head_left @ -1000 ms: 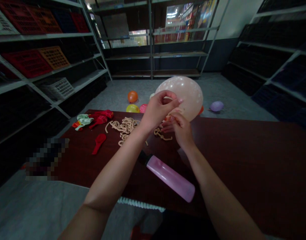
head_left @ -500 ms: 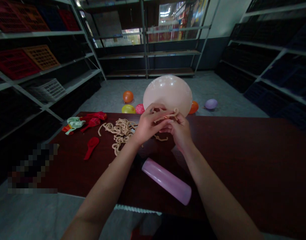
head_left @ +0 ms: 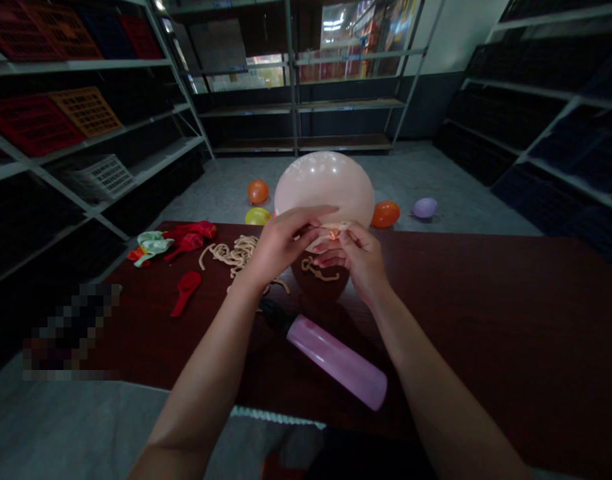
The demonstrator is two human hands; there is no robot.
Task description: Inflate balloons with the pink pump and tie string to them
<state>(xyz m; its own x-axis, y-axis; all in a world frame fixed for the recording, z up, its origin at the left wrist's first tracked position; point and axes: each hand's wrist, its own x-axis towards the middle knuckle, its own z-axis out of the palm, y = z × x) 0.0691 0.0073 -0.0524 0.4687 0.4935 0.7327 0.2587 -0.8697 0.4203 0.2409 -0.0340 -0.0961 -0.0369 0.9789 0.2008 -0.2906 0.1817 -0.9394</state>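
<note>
- Pale pink, the balloon [head_left: 324, 180] is showing just beyond my hands at the surface's [head_left: 461, 320] far edge; whether it is touching there, I cannot tell.
- My right hand [head_left: 369, 263] is pinching the cord [head_left: 344, 225], thumb and forefinger together, beside the balloon's orange neck [head_left: 335, 234]; its other fingers are spreading apart.
- My left hand [head_left: 280, 245] is reaching in from the other side, long fingers stretching out above the thumb; whether they are gripping anything, I cannot tell.
- I am, I judge, working the cord about the neck.
- Any next move is calling for a light, steady pinch there, with nails staying clear of the balloon.
- Nearer me, the pump [head_left: 336, 360] is lying aslant; the cord pile [head_left: 233, 253] is sitting to my left.
</note>
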